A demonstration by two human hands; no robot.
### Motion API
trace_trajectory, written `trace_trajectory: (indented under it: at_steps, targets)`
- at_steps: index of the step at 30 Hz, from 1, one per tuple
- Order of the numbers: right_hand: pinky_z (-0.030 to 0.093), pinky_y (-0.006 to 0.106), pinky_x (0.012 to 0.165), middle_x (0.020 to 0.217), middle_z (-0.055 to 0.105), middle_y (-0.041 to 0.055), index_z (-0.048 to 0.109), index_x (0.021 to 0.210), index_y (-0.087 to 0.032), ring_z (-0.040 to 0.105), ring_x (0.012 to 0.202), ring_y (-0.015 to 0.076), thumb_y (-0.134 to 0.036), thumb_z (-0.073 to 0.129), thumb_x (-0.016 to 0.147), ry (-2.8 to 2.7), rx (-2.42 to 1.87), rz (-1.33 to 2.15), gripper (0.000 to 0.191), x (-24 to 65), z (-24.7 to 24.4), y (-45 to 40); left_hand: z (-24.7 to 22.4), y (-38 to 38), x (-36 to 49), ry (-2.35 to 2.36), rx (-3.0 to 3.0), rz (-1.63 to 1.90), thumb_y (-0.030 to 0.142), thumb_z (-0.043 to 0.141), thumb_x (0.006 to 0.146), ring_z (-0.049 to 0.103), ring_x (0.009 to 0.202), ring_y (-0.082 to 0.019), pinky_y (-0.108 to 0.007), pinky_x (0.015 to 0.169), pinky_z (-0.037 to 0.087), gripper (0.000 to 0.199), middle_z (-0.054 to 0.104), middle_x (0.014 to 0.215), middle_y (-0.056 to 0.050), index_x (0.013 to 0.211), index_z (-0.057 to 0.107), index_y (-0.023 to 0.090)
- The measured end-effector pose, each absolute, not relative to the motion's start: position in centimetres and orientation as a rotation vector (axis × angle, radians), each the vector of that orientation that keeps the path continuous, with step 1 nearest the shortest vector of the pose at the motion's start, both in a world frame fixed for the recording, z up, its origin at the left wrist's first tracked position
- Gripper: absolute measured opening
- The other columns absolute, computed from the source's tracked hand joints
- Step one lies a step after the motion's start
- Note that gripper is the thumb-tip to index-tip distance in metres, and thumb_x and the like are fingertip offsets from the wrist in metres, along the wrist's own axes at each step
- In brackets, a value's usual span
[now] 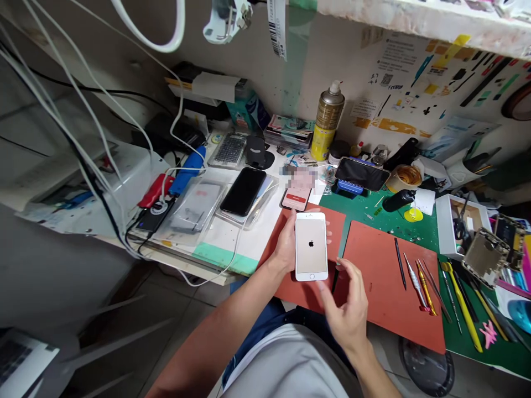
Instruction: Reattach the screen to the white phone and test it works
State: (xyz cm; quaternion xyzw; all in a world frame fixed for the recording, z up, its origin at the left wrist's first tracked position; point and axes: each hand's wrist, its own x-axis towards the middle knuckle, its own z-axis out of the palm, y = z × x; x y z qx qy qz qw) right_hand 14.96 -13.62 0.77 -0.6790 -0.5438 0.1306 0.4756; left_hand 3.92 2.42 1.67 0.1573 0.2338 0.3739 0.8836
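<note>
A white phone (pixel 311 254) faces up, with a dark apple logo in the middle of its pale lit screen. My left hand (pixel 287 241) holds it from the left side, the fingertips showing past its right edge. My right hand (pixel 347 301) is just right of the phone's lower end, thumb and fingers apart and nothing between them. Under and around the phone lies a red-orange mat (pixel 286 287). Just beyond the phone's top edge is another phone (pixel 295 199) with a red bar on its screen, partly blurred.
A black phone (pixel 243 192) lies on bagged items at the left. Screwdrivers and tweezers (pixel 415 281) rest on the right mat (pixel 373 265). Behind stand a spray can (pixel 327 120) and a propped dark phone (pixel 362 174). White cables (pixel 234 249) hang at the left.
</note>
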Motion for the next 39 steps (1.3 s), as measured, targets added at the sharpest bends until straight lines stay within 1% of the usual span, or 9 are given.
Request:
trace_trajectory:
  at_steps: [3, 5, 10, 14, 17, 25, 30, 34, 39]
  targets:
    - [0.055, 0.058, 0.099, 0.137, 0.059, 0.022, 0.04, 0.154, -0.016, 0.058, 0.125, 0.0364, -0.052, 0.082, 0.087, -1.494, -1.676, 0.181, 0.087, 13.5, 0.3, -13.3, 1.7, 2.3, 3.9, 0.47, 0.31, 0.78, 0.065, 0.044, 0.101, 0.077, 0.091, -0.03, -0.043, 0.079, 0.062, 0.06, 0.076, 0.113, -0.016, 0.131, 0.067, 0.018]
    - [0.055, 0.059, 0.098, 0.138, 0.059, 0.0239, 0.036, 0.157, -0.014, 0.058, 0.126, 0.0379, -0.052, 0.083, 0.085, -1.548, -1.666, 0.113, 0.093, 12.9, -0.4, -13.1, 1.7, 2.2, 3.9, 0.463, 0.307, 0.789, 0.066, 0.046, 0.1, 0.076, 0.091, -0.03, -0.043, 0.079, 0.062, 0.061, 0.076, 0.112, -0.016, 0.129, 0.067, 0.017]
    - [0.058, 0.055, 0.096, 0.134, 0.062, 0.0233, 0.039, 0.156, -0.013, 0.061, 0.123, 0.0353, -0.038, 0.082, 0.09, -1.493, -1.637, 0.07, 0.082, 12.4, -1.5, -12.7, 1.6, 2.2, 3.8, 0.472, 0.289, 0.778, 0.067, 0.048, 0.099, 0.077, 0.087, -0.03, -0.043, 0.075, 0.062, 0.06, 0.077, 0.113, -0.016, 0.128, 0.068, 0.018]
    - [0.06, 0.054, 0.095, 0.133, 0.063, 0.0249, 0.038, 0.157, -0.01, 0.062, 0.123, 0.0353, -0.033, 0.085, 0.088, -1.527, -1.592, -0.014, 0.087, 12.3, -1.8, -12.7, 1.4, 2.3, 3.8, 0.474, 0.29, 0.772, 0.064, 0.048, 0.1, 0.077, 0.09, -0.03, -0.042, 0.078, 0.063, 0.059, 0.076, 0.116, -0.016, 0.131, 0.067, 0.018]
    - [0.061, 0.054, 0.094, 0.132, 0.064, 0.0259, 0.037, 0.158, -0.009, 0.062, 0.123, 0.0364, -0.034, 0.086, 0.086, -1.553, -1.588, -0.098, 0.09, 12.2, -2.0, -12.6, 1.3, 2.3, 3.8, 0.471, 0.296, 0.765, 0.064, 0.047, 0.101, 0.077, 0.089, -0.029, -0.041, 0.077, 0.063, 0.059, 0.076, 0.116, -0.016, 0.133, 0.066, 0.019]
    - [0.063, 0.052, 0.091, 0.129, 0.066, 0.0265, 0.037, 0.158, -0.006, 0.065, 0.119, 0.0356, -0.033, 0.088, 0.084, -1.571, -1.595, -0.202, 0.094, 12.0, -2.2, -12.4, 1.5, 2.2, 3.9, 0.474, 0.292, 0.733, 0.063, 0.047, 0.1, 0.078, 0.086, -0.03, -0.04, 0.072, 0.062, 0.055, 0.077, 0.112, -0.015, 0.126, 0.068, 0.019]
    - [0.063, 0.052, 0.092, 0.129, 0.067, 0.0272, 0.039, 0.157, -0.004, 0.066, 0.121, 0.0362, -0.035, 0.088, 0.085, -1.592, -1.617, -0.252, 0.092, 11.9, -2.4, -12.6, 1.6, 2.2, 3.9, 0.482, 0.322, 0.754, 0.062, 0.046, 0.101, 0.077, 0.091, -0.031, -0.043, 0.077, 0.062, 0.055, 0.076, 0.118, -0.016, 0.128, 0.067, 0.018]
    - [0.063, 0.052, 0.093, 0.129, 0.066, 0.0278, 0.039, 0.156, -0.004, 0.065, 0.122, 0.0365, -0.035, 0.086, 0.086, -1.605, -1.621, -0.26, 0.09, 11.9, -2.5, -12.6, 1.7, 2.1, 3.9, 0.499, 0.337, 0.759, 0.061, 0.048, 0.101, 0.078, 0.086, -0.029, -0.04, 0.071, 0.062, 0.054, 0.076, 0.115, -0.016, 0.127, 0.067, 0.018]
    - [0.063, 0.053, 0.092, 0.131, 0.065, 0.0276, 0.037, 0.157, -0.007, 0.065, 0.123, 0.0374, -0.037, 0.083, 0.088, -1.625, -1.641, -0.23, 0.088, 12.0, -2.5, -12.6, 1.7, 2.1, 4.0, 0.528, 0.338, 0.779, 0.061, 0.048, 0.1, 0.078, 0.086, -0.028, -0.038, 0.071, 0.062, 0.055, 0.077, 0.114, -0.016, 0.126, 0.068, 0.017]
